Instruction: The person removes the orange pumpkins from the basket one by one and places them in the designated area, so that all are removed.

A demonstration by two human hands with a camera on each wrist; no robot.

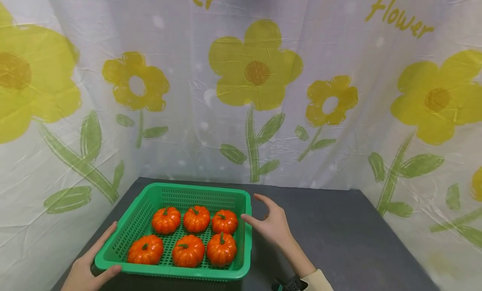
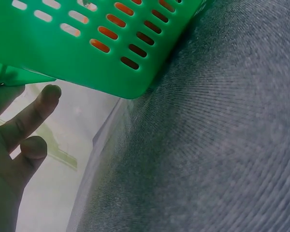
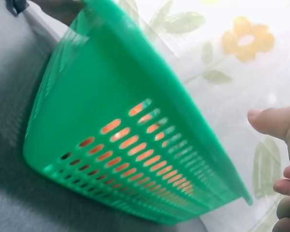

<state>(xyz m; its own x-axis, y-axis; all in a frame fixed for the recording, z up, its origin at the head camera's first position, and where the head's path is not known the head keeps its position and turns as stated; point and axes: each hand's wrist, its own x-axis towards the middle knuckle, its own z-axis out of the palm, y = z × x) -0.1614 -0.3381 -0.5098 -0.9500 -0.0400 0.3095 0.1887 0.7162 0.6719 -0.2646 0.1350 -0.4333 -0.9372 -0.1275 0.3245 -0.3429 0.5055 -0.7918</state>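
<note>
Green basket (image 1: pixel 177 276) sits on the left part of a dark table (image 1: pixel 324 241), its near rim toward the person. At the near left corner is the left hand (image 1: pixel 84 268), its thumb at the near rim and its fingers along the left side; the left wrist view shows those fingers straight and spread, not curled round the wall. A dark band (image 1: pixel 295 284) circles the right wrist, just beyond a pale sleeve (image 1: pixel 318 281). Near the basket's right side is the right hand (image 1: pixel 274 227), thumb and index finger spread wide and pinching nothing, the lower fingers loosely bent in the right wrist view. Inside the basket, six orange pumpkins (image 1: pixel 189 253) stand in two rows of three, with green stems; in the near row, the rightmost stem points up and the middle one leans left. The far row is set closer to the back wall. Behind the table hangs a whitish curtain (image 1: pixel 196 157) printed with yellow flowers (image 1: pixel 257 73), green leaves (image 1: pixel 271 128) and yellow lettering (image 1: pixel 400 16).
</note>
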